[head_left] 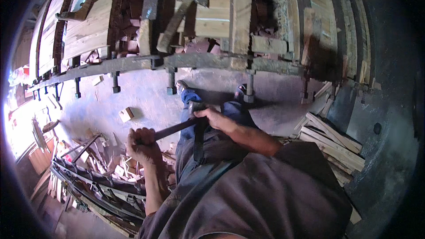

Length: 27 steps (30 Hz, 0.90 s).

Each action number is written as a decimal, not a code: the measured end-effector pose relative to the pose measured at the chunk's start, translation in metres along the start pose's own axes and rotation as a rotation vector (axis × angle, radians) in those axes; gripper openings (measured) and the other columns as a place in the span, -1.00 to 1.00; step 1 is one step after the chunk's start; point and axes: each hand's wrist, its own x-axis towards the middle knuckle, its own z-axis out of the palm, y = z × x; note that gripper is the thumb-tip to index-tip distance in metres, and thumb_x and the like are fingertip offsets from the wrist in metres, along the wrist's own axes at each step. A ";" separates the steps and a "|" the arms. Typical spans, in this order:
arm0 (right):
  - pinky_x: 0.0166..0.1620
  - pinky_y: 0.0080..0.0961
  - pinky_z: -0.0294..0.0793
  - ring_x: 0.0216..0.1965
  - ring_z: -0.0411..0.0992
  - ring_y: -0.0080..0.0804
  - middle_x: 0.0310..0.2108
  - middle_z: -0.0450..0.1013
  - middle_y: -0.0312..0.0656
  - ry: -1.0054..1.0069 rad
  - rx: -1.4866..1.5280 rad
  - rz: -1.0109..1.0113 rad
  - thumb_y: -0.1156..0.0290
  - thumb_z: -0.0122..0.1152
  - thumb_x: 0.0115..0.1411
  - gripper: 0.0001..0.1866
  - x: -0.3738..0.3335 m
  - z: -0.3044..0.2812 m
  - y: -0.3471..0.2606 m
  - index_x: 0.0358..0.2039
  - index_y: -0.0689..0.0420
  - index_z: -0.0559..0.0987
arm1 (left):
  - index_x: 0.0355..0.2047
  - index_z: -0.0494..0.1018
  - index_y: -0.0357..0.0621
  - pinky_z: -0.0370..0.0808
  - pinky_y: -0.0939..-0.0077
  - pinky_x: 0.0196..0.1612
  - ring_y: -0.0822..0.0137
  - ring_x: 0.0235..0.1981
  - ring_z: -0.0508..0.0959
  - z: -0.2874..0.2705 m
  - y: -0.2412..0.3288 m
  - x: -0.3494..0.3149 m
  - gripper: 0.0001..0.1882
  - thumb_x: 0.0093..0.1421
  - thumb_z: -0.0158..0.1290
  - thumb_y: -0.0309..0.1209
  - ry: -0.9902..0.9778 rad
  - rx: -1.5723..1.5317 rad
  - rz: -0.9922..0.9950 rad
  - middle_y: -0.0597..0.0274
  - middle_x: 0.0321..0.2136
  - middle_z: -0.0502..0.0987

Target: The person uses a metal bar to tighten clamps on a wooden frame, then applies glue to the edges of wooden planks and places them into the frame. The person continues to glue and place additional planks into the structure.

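Note:
A long dark bar-like tool (175, 129) with a thicker greyish metal end slants across in front of my legs, between my hands. My left hand (142, 145) is wrapped round its lower left end. The fingers of my right hand (212, 117) close on it by the metal end, which they partly cover. Its exact kind cannot be made out. Beyond my feet runs a clamping bench with a dark metal front rail (199, 62) and bolts, such as the bolt (171, 79), hanging below it. A hammer (177, 23) with a worn handle lies on the bench boards.
On the bench's left boards (93, 26) lies a curved wooden tool (76, 12). A small wood block (126, 114) sits on the floor. Offcuts and a dark metal rack (95, 179) stand at lower left. Stacked wood strips (332, 146) lie to my right.

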 end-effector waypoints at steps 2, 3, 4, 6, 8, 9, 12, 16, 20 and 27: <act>0.01 -0.48 0.28 -0.22 0.44 -0.39 -0.29 0.56 -0.29 0.074 -0.403 0.054 0.32 0.40 -0.04 -0.70 -0.066 0.008 -0.079 -0.27 0.14 0.64 | -0.71 0.16 0.01 0.11 0.44 -0.53 0.41 -0.72 0.09 0.002 -0.023 -0.019 -0.59 0.28 -0.07 -0.26 0.008 0.042 0.013 0.37 -0.79 0.08; 0.01 -0.47 0.30 -0.20 0.44 -0.35 -0.27 0.56 -0.26 0.028 -0.258 -0.022 0.29 0.41 -0.06 -0.67 -0.054 -0.041 -0.032 -0.27 0.13 0.64 | -0.71 0.16 0.01 0.12 0.42 -0.53 0.41 -0.72 0.09 0.012 -0.038 -0.023 -0.59 0.28 -0.08 -0.25 0.019 0.025 -0.064 0.37 -0.79 0.07; 0.01 -0.46 0.31 -0.19 0.45 -0.36 -0.26 0.56 -0.25 0.092 -0.247 -0.075 0.30 0.41 -0.07 -0.67 -0.072 -0.052 -0.036 -0.26 0.12 0.64 | -0.71 0.15 0.01 0.12 0.41 -0.52 0.41 -0.72 0.09 0.015 -0.050 -0.031 -0.59 0.28 -0.09 -0.25 0.052 0.006 -0.112 0.38 -0.79 0.06; 0.01 -0.45 0.33 -0.17 0.45 -0.34 -0.26 0.56 -0.25 0.181 -0.466 -0.149 0.29 0.38 -0.04 -0.65 -0.104 -0.082 -0.049 -0.20 0.11 0.62 | -0.72 0.14 0.03 0.16 0.37 -0.50 0.36 -0.72 0.08 0.006 -0.077 -0.040 -0.58 0.28 -0.09 -0.23 0.077 -0.072 -0.200 0.37 -0.80 0.03; 0.01 -0.42 0.34 -0.15 0.44 -0.34 -0.24 0.54 -0.24 0.242 -0.698 -0.157 0.27 0.36 -0.02 -0.62 -0.138 -0.100 -0.082 -0.17 0.12 0.59 | -0.72 0.12 0.05 0.19 0.34 -0.47 0.33 -0.73 0.10 -0.012 -0.108 -0.049 -0.58 0.28 -0.10 -0.23 0.088 -0.136 -0.253 0.35 -0.80 0.03; 0.00 -0.41 0.35 -0.15 0.43 -0.34 -0.23 0.53 -0.24 0.266 -0.715 -0.145 0.26 0.36 -0.02 -0.60 -0.147 -0.111 -0.086 -0.16 0.12 0.58 | -0.72 0.11 0.05 0.22 0.32 -0.45 0.31 -0.73 0.11 -0.011 -0.122 -0.053 -0.58 0.28 -0.10 -0.24 0.146 -0.146 -0.270 0.34 -0.80 0.03; -0.10 -0.28 0.44 -0.18 0.51 -0.18 -0.27 0.58 -0.09 0.300 -0.637 -0.084 0.13 0.38 -0.05 -0.53 -0.148 -0.133 -0.094 -0.19 0.18 0.60 | -0.69 0.13 0.03 0.33 0.16 -0.37 0.24 -0.74 0.14 -0.022 -0.160 -0.054 -0.61 0.31 -0.17 -0.26 0.232 -0.226 -0.279 0.30 -0.80 0.06; -0.06 -0.17 0.44 -0.15 0.51 -0.05 -0.24 0.56 0.05 0.408 -0.855 -0.041 -0.04 0.40 -0.14 -0.37 -0.124 -0.156 -0.082 -0.16 0.18 0.57 | -0.61 0.18 -0.04 0.41 0.00 -0.28 0.18 -0.71 0.24 -0.061 -0.194 -0.022 -0.67 0.32 -0.21 -0.29 0.424 -0.183 -0.294 0.23 -0.75 0.19; -0.10 -0.21 0.46 -0.19 0.53 -0.08 -0.25 0.58 -0.07 0.490 -0.981 -0.016 0.01 0.41 -0.08 -0.41 -0.121 -0.141 -0.088 -0.08 0.07 0.54 | -0.58 0.22 -0.04 0.43 -0.06 -0.19 0.20 -0.69 0.28 -0.110 -0.225 0.020 -0.72 0.28 -0.22 -0.30 0.498 -0.214 -0.297 0.24 -0.71 0.25; -0.10 -0.19 0.47 -0.25 0.51 -0.14 -0.30 0.54 -0.08 0.392 -0.700 0.142 0.09 0.44 -0.07 -0.47 -0.120 -0.127 -0.126 -0.14 0.13 0.55 | -0.61 0.22 -0.01 0.33 0.23 -0.30 0.29 -0.68 0.19 -0.021 -0.171 0.004 -0.57 0.41 -0.18 -0.15 0.049 -0.211 -0.311 0.33 -0.76 0.15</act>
